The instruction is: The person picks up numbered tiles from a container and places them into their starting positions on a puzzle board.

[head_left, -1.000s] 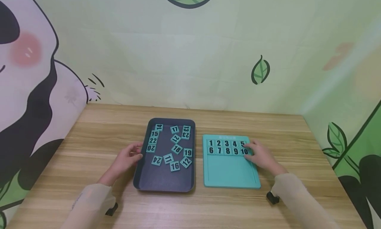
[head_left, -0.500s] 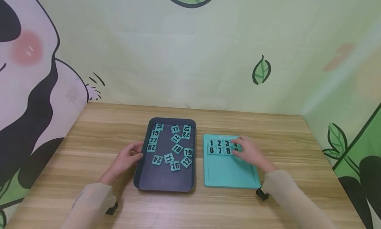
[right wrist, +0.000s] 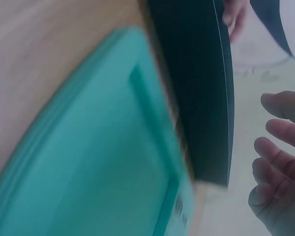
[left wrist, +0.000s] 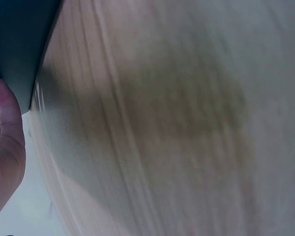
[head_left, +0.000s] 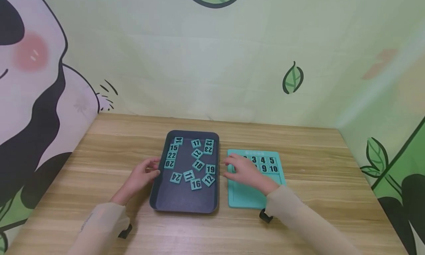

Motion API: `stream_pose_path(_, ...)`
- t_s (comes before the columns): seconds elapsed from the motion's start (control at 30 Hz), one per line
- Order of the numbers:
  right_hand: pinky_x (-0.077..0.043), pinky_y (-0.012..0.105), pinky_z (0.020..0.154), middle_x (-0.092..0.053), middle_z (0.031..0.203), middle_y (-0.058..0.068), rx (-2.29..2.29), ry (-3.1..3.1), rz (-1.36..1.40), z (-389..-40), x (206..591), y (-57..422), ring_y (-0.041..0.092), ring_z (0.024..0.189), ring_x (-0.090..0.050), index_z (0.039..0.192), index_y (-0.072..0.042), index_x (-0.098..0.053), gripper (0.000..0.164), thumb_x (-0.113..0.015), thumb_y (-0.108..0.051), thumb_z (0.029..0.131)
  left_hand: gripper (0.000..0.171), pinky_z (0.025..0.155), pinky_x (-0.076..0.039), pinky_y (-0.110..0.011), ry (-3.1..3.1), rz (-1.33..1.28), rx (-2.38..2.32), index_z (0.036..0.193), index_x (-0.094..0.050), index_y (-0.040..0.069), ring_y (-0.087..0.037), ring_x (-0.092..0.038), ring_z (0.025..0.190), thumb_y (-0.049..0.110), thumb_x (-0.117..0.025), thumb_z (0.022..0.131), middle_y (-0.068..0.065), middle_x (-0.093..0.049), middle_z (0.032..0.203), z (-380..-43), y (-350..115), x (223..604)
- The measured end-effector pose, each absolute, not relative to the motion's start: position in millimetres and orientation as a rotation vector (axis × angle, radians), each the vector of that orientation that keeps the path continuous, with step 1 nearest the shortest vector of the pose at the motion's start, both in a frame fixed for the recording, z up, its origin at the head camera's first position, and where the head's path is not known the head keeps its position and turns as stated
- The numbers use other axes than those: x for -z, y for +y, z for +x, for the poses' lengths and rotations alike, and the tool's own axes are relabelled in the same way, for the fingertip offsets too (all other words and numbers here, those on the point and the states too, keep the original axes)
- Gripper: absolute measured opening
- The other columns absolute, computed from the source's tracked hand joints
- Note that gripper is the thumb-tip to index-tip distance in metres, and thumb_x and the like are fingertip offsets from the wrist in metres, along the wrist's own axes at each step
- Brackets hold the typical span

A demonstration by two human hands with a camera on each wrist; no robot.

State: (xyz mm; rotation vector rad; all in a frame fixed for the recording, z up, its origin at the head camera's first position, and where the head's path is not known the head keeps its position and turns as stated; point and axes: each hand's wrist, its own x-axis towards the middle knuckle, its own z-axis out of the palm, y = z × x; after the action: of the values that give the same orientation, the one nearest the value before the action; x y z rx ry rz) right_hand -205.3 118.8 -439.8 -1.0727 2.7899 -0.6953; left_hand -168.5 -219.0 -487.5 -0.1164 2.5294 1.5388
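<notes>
My left hand (head_left: 141,178) is at the left side of a dark rectangular tray (head_left: 182,203), fingers and thumb against its wall. The left wrist view shows the thumb (left wrist: 9,110) on the outer wall. Inside the tray lie several teal number tiles, such as 18 (head_left: 198,164) and 16 (head_left: 196,184), some turned sideways. My right hand (head_left: 246,170), with nothing in it, hovers over the left part of a teal number board (head_left: 245,198), its fingers apart and pointing at the tray. Tiles up to 10 (head_left: 273,168) fill the board's upper two rows; the hand hides some.
Tray and board stand side by side on a wooden table (head_left: 318,152), with a narrow gap between them. A printed cloth wall (head_left: 212,70) with a panda and leaves rises behind the table and at its sides.
My right hand has moved left across the board, from the 5 and 10 tiles to its left edge beside the tray. The left hand has stayed at the tray.
</notes>
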Motion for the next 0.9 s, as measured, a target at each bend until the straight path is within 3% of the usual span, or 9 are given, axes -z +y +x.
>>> stream_pose_path(0.3, -0.045, 0.019, 0.064, -0.06, 0.097, 0.001, 0.51, 2.741, -1.195, -199, 445, 67, 0.011, 0.076, -0.053, 0.109, -0.012, -0.061, 0.036, -0.061, -0.033, 0.08, 0.043, 0.075, -0.051, -0.034, 2.535, -0.122, -1.53, 0.13, -0.04, 0.007, -0.032, -0.052, 0.101, 0.007, -0.049, 0.087, -0.018, -0.047, 0.11, -168, -218, 486)
stream_pose_path(0.63, -0.048, 0.023, 0.067, -0.063, 0.094, -0.001, 0.364, 2.884, -1.02, -196, 459, 35, 0.011, 0.082, -0.057, 0.107, -0.014, -0.06, 0.042, -0.06, -0.043, 0.078, 0.043, 0.073, -0.051, -0.033, 2.535, -0.108, -1.543, 0.129, -0.04, 0.006, -0.03, -0.053, 0.099, 0.007, -0.049, 0.087, -0.018, -0.047, 0.109, -169, -219, 488)
stream_pose_path(0.9, -0.043, 0.022, 0.055, -0.061, 0.087, -0.001, 0.369, 2.856, -0.892, -197, 470, 18, 0.011, 0.074, -0.053, 0.105, -0.013, -0.06, 0.048, -0.058, -0.051, 0.076, 0.043, 0.072, -0.051, -0.032, 2.535, -0.111, -1.554, 0.129, -0.041, 0.006, -0.031, -0.053, 0.1, 0.006, -0.049, 0.087, -0.019, -0.047, 0.109, -169, -220, 490)
